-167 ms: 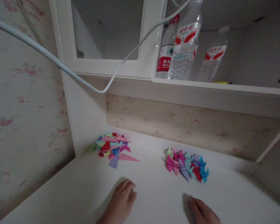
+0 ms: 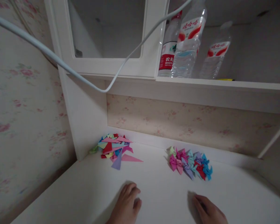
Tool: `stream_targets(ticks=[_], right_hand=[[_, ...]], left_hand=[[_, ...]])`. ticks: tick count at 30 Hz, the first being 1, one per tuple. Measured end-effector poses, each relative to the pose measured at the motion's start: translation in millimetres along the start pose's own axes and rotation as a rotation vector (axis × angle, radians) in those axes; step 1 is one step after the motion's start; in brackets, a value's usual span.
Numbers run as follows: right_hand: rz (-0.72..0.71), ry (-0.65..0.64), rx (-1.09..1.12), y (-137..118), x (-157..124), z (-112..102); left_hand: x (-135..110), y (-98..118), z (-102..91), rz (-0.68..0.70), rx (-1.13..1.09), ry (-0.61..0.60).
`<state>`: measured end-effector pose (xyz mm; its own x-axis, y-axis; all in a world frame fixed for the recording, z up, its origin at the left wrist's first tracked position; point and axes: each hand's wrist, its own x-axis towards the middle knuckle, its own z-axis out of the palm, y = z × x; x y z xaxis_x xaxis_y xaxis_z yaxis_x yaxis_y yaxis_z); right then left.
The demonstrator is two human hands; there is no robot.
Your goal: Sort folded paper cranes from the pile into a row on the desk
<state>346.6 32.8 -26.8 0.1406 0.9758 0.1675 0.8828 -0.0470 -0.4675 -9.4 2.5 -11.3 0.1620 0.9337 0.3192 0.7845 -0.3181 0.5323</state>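
Note:
My left hand (image 2: 127, 203) rests on the white tabletop (image 2: 158, 193), fingers loosely curved and the thumb apart from them, with nothing held. Farther right, my right hand (image 2: 210, 209) lies near the front, its fingers curled in and no object showing in it. Beyond the left hand is a heap of folded paper pieces (image 2: 116, 160) in pink, red, purple, blue and green, some of them long flat triangles. Behind the right hand sits a close group of folded paper shapes (image 2: 189, 163) in several colours. Neither hand touches the paper.
A white cable (image 2: 84, 81) hangs across the view at the upper left. Above the table, a shelf (image 2: 224, 83) carries several plastic bottles (image 2: 189, 46). A glass-fronted cabinet door (image 2: 107, 67) is beside it. Flowered walls (image 2: 25, 109) bound the table.
The view has shifted slightly, so the paper and bottles appear a little farther right. Both hands also appear a little farther right, with their finger poses almost the same.

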Motion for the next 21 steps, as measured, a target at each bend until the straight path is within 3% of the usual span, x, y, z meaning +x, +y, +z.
stream_targets(ticks=[4, 13, 21], right_hand=[[-0.064, 0.088, -0.076, -22.6, 6.6, 7.8], [0.094, 0.177, -0.364, -80.8, 67.9, 23.7], [0.179, 0.089, -0.358, -100.2, 128.7, 33.9]], left_hand=[[-1.2, -2.5, 3.1, 0.027, 0.054, -0.028], [2.4, -14.4, 12.6, 0.1, 0.168, -0.037], [8.9, -35.1, 34.5, 0.144, 0.227, -0.103]])
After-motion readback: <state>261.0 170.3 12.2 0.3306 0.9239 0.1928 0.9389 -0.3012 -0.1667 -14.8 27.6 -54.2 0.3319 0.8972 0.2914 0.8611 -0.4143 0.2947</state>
